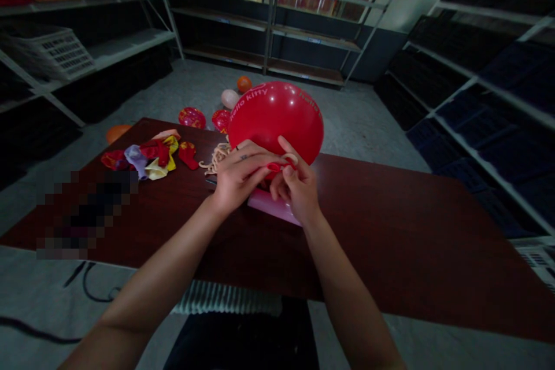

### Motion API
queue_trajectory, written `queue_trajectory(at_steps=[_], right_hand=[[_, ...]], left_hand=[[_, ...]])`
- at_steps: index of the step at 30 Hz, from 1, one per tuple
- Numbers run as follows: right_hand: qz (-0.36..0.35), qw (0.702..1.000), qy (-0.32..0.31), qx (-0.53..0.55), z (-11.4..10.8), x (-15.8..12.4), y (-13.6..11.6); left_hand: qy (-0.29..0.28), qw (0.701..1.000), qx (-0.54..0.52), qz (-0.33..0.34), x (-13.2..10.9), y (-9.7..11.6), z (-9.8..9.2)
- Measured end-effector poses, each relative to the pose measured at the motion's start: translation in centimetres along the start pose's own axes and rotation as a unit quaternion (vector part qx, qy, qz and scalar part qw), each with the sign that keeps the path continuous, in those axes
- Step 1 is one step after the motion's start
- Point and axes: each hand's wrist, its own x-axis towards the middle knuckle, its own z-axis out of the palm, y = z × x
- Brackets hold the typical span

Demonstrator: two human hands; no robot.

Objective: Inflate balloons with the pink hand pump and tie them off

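A large inflated red balloon (277, 115) with "hello kitty" lettering stands just beyond my hands, over the far side of the table. My left hand (238, 176) is closed on its neck, fingertips pinching the red rubber end. My right hand (299, 185) is closed at the same neck, its index finger raised against the balloon. A pale beige string (289, 158) loops at its fingertips by the red neck. Under my hands lies a pink object (274, 206), mostly hidden. Left of my left hand is a heap of beige strings (219, 156).
Several deflated balloons (150, 156) lie on the dark table (390, 225), left of the strings. Inflated balloons, including an orange one (244, 84) and a white one (229, 98), rest on the floor behind. Metal shelves (269, 26) surround the area. A blurred-out patch (89, 211) covers the table's left.
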Motion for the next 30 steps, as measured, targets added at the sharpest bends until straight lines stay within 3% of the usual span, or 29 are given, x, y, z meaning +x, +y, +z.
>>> queue_trajectory(at_steps=[3,6,10,14,17,19,25,30], right_hand=[[0.005,0.999,0.05,0.005,0.0,0.2,0.2],[0.001,0.996,0.074,0.048,0.0,0.5,-0.2],[-0.029,0.995,0.046,0.087,-0.1,0.6,-1.1],[-0.048,0.997,0.0,0.058,-0.3,0.4,-1.2],[-0.062,0.998,-0.014,0.007,-0.6,0.3,-0.8],[-0.078,0.997,-0.006,-0.023,-0.9,0.3,-0.8],[-0.103,0.987,-0.004,-0.126,-0.8,0.2,-0.8],[-0.102,0.925,0.031,-0.365,1.0,-0.1,0.7]], left_hand=[[-0.035,0.999,0.001,0.013,0.2,-0.1,-0.3],[-0.051,0.998,-0.033,-0.018,0.3,-0.5,-0.3],[0.0,0.984,-0.126,-0.129,0.4,-0.9,0.4],[0.089,0.932,-0.224,-0.27,0.3,-1.3,1.4],[0.136,0.87,-0.307,-0.361,0.2,-1.6,2.1],[0.136,0.841,-0.346,-0.393,0.1,-1.8,2.4],[0.143,0.799,-0.406,-0.42,0.1,-1.8,2.6],[0.193,0.77,-0.398,-0.46,-0.1,-1.9,2.6]])
